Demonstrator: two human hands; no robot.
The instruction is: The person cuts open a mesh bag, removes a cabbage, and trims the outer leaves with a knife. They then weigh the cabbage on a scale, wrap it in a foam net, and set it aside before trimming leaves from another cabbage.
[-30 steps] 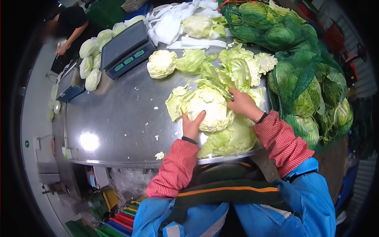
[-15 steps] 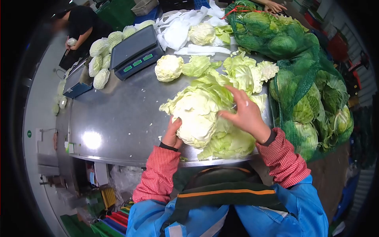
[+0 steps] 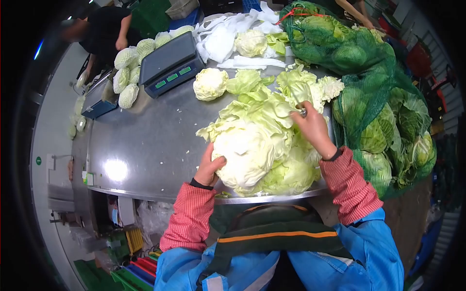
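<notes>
A pale cabbage head [image 3: 243, 154] with loose outer leaves sits near the front edge of the steel table. My left hand [image 3: 209, 167] grips its left side, thumb pressed on the surface. To the right of the cabbage, my right hand [image 3: 313, 127] is closed around a knife [image 3: 303, 112]; its metal shows at the fingers, and the blade is blurred against the leaves. Peeled green leaves [image 3: 290, 169] lie under and beside the cabbage. Further back are a smaller trimmed cabbage [image 3: 210, 84] and more loose leaves [image 3: 301, 87].
A digital scale [image 3: 172, 63] stands at the back left beside net-wrapped cabbages [image 3: 128, 96]. White foam nets [image 3: 221, 41] and another cabbage [image 3: 251, 42] lie behind. Green mesh sacks of cabbages [image 3: 369, 111] border the right side. Co-workers [image 3: 104, 31] are at the far left and back right.
My right hand has gone from open beside the leaves to closed on a knife. The cabbage has tilted and shifted slightly right and down, my left hand still on it.
</notes>
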